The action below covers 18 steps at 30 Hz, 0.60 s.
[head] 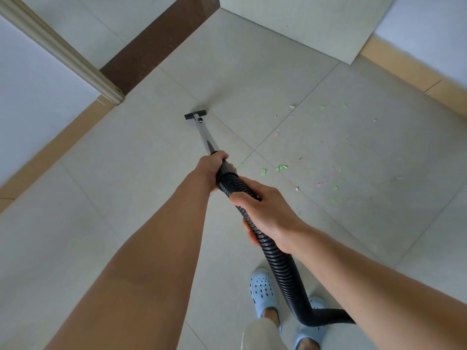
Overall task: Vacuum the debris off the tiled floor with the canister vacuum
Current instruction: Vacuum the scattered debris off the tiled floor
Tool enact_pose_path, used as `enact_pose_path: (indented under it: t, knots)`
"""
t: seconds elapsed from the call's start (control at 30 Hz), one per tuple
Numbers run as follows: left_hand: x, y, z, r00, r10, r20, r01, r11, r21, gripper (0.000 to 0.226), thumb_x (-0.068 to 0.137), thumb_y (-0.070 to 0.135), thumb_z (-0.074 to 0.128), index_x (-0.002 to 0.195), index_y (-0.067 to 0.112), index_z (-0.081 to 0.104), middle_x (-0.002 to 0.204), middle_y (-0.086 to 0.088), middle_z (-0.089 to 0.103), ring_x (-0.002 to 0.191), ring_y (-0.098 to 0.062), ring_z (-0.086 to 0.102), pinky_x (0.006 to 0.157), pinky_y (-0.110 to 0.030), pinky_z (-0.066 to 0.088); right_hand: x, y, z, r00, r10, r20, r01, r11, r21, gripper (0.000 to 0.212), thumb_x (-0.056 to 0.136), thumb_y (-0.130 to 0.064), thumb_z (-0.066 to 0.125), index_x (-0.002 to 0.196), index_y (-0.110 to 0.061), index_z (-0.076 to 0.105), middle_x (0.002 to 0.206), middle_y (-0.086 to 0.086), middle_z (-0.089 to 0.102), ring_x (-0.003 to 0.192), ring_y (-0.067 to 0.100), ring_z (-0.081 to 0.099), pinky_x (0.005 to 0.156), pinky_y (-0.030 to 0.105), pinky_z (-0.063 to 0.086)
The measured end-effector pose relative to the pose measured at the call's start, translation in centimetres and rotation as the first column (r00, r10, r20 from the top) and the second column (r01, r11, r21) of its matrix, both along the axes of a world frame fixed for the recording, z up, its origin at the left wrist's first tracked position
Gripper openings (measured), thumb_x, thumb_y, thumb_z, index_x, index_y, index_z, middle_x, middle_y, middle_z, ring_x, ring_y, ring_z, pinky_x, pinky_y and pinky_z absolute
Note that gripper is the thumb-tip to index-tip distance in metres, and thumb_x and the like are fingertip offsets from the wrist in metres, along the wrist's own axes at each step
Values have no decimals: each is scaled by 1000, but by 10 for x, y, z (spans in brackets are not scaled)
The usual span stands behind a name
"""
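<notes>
Black hose (278,258), both hands' fingers (242,195) around

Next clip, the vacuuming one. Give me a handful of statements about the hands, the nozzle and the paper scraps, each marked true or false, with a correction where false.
1. Both hands hold the vacuum: the left hand grips the wand end, the right hand the ribbed hose. True.
2. The floor nozzle sits on top of the paper scraps. False: it rests on bare tile to their left.
3. The scraps are green and pink. True.
4. The hose runs past the person's light blue shoes. True.
5. The right hand hangs open and idle. False: its fingers curl round the hose.
</notes>
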<state>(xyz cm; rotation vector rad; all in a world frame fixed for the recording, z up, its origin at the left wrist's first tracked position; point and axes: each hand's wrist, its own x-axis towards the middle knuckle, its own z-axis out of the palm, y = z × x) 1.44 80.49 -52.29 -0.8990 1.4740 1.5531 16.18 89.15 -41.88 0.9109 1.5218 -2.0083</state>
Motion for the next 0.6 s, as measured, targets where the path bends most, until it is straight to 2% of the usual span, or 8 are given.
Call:
enact_pose_path:
  t: [0.2,0.4,0.6]
  knots:
    - [14,-6,6,999,45,27,-46,999,28,14,93,6,53,100,1,42,64,-9,47,46,-20,49,44,-25,49,7,1,9,998,61,24,-61,998,-3,18,95,-12,59,108,-19,70,60,5,43,34,13,39,37,21,36]
    - [41,-14,16,992,121,40,-123,992,38,11,94,6,53,92,2,43,63,-9,48,48,-21,48,43,-26,49,25,3,19,993,115,30,-115,993,-3,20,94,-11,59,109,-17,70,54,1,44,33,12,38,37,19,35]
    - [77,-23,22,984,176,39,-178,983,39,14,95,7,52,85,2,44,47,-8,49,36,-19,50,43,-25,48,52,3,20,980,195,27,-195,981,11,23,93,-12,59,110,-23,70,53,1,45,31,12,39,37,20,35]
